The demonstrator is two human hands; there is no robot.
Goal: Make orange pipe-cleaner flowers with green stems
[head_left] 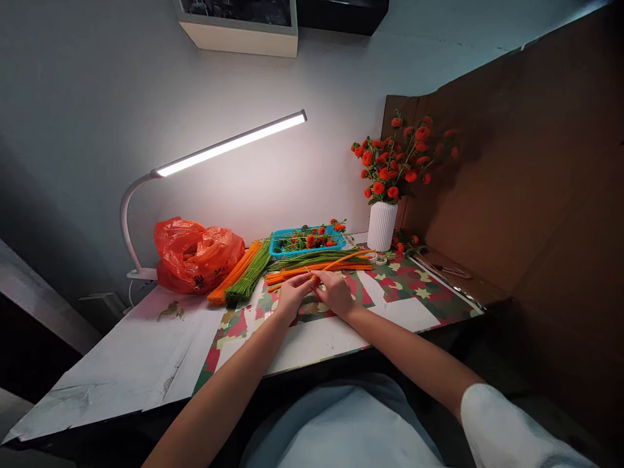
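My left hand (pixel 292 292) and my right hand (pixel 336 292) meet over the front of the table, fingertips pinched together. Between them they grip an orange pipe cleaner (pixel 347 259), whose long end slants up to the right. The part inside the fingers is hidden. Just behind the hands lies a bundle of orange pipe cleaners (pixel 285 276), with loose green stems (pixel 292 264) beyond it. A blue basket (pixel 273 247) behind those holds orange pompom flowers with green stems and leaves.
Left of the hands lie a green pipe cleaner bundle (pixel 249 276), an orange bundle (pixel 234 276) and a red plastic bag (pixel 195 253). A lit lamp (pixel 234 143) arches above. A white vase (pixel 382 227) of orange flowers stands back right, near tape rolls (pixel 380 260) and a cardboard wall (pixel 526 162).
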